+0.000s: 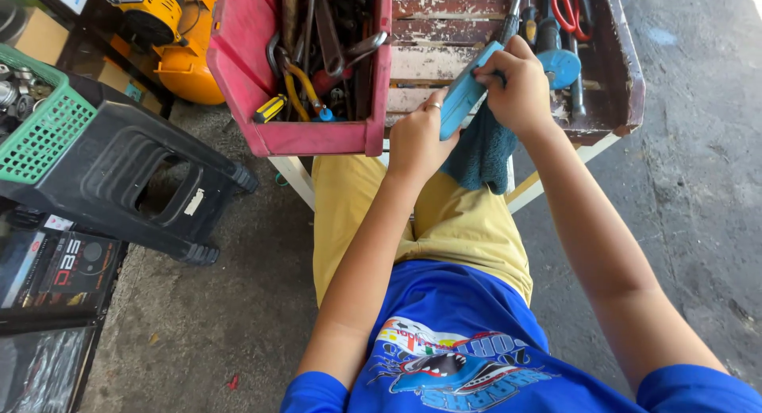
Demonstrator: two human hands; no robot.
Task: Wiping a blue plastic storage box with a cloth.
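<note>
Here both the left hand [414, 139] and right hand [520, 87] grasp a blue bar [467, 91], tilted up-right.

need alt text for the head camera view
Seen from above, a seated person's left hand and right hand hold a light blue flat object and a teal cloth before a red wooden toolbox of tools.

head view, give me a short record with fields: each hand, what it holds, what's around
left hand: left hand grips the lower end of a light blue flat object
right hand: right hand clasps its upper end, over a teal cloth
in front: red tool tray with hand tools, worn wooden tray
left side: black plastic stool, green basket
</note>
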